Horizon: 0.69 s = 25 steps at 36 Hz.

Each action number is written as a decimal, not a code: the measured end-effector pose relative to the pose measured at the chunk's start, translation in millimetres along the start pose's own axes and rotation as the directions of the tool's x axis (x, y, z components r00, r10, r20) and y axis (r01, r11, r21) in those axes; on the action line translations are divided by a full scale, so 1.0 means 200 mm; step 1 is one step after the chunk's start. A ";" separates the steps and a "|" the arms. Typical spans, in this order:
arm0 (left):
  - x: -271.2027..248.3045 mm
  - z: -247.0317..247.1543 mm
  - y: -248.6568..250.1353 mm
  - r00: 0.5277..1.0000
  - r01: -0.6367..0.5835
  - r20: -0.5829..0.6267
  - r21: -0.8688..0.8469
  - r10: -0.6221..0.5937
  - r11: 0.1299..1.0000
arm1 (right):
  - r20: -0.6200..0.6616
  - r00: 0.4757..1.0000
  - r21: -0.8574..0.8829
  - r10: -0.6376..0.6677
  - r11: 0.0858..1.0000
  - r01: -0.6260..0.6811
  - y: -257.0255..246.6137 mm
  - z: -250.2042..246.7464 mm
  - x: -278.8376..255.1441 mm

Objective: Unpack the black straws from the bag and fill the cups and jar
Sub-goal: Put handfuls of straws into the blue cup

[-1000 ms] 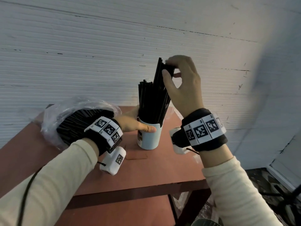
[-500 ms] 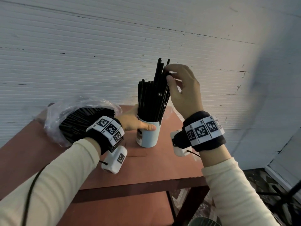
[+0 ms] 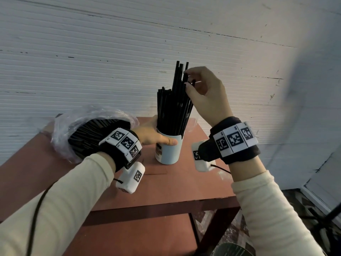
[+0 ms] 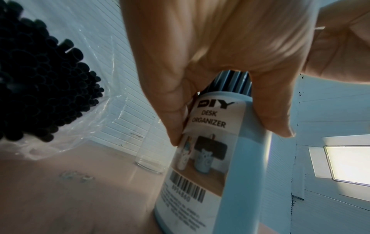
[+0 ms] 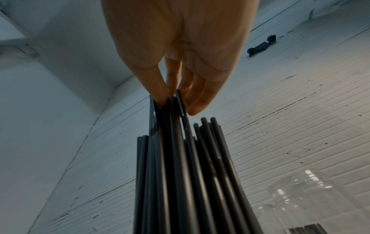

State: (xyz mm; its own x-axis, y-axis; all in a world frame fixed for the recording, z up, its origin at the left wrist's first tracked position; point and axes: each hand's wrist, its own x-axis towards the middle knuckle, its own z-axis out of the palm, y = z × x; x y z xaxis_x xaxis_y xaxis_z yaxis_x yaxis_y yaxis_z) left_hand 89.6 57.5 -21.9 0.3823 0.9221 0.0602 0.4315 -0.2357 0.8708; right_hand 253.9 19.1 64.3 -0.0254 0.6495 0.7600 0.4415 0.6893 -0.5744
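Observation:
A pale blue cup [image 3: 170,152] with a "DIY desk organizer" label [image 4: 210,142] stands on the red-brown table [image 3: 166,185], packed with upright black straws [image 3: 171,109]. My left hand [image 3: 156,139] grips the cup near its rim. My right hand [image 3: 204,93] is above the cup and pinches the tops of a few taller straws [image 5: 172,114] between thumb and fingertips. A clear plastic bag [image 3: 77,126] full of black straws [image 4: 40,79] lies on the table to the left. A clear glass jar [image 4: 150,158] stands behind the cup; part of it shows in the right wrist view as well, jar [image 5: 312,197].
A white ribbed wall [image 3: 110,61] rises right behind the table. The table's front edge [image 3: 166,206] is near me, with a lower shelf [image 3: 138,235] under it. Floor clutter lies to the right of the table.
My right hand has come down with the pinched straws, pushing them lower into the cup. The left hand has kept its grip on the cup.

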 end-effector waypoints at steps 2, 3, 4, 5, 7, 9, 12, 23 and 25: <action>0.00 0.00 0.00 1.000 0.005 0.000 0.002 -0.005 1.000 | -0.001 1.000 -0.013 0.005 1.000 -0.005 0.00 0.00 0.01; 0.00 0.00 0.00 1.000 0.004 -0.001 0.006 -0.004 1.000 | 0.000 1.000 -0.027 0.008 1.000 -0.008 0.00 0.01 0.01; 0.00 0.00 0.00 1.000 0.004 -0.001 0.013 -0.004 1.000 | 0.007 1.000 -0.047 0.013 0.999 -0.013 0.01 0.01 0.01; 0.00 0.00 0.00 1.000 0.004 0.002 0.022 -0.004 1.000 | 0.020 1.000 -0.070 0.021 0.997 -0.019 0.01 0.01 0.02; -0.01 0.00 0.01 1.000 0.001 0.007 0.023 -0.002 1.000 | 0.035 0.999 -0.094 0.032 0.995 -0.028 0.01 0.00 0.02; -0.01 0.00 0.01 1.000 -0.006 0.011 0.022 0.006 1.000 | 0.038 0.999 -0.098 0.038 0.995 -0.034 0.01 -0.02 0.02; -0.01 0.00 0.02 1.000 -0.019 0.004 0.017 0.019 1.000 | 0.094 0.994 -0.179 0.050 0.983 -0.032 0.03 -0.02 0.00; -0.02 0.01 0.01 0.999 -0.042 0.003 -0.021 0.042 0.999 | 0.077 0.997 -0.250 -0.002 0.968 0.022 0.08 0.03 -0.11; -0.02 0.01 0.01 0.999 -0.042 0.001 -0.012 0.042 0.999 | 0.011 0.998 -0.236 -0.069 0.969 0.070 0.05 0.03 -0.10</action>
State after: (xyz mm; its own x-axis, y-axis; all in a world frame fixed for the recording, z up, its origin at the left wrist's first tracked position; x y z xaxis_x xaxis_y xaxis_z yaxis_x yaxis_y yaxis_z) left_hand 90.4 53.2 -21.1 0.4007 0.9111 0.0960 0.4051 -0.2702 0.8735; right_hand 253.2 15.0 40.6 -0.0654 0.6037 0.7945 0.6378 0.6377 -0.4320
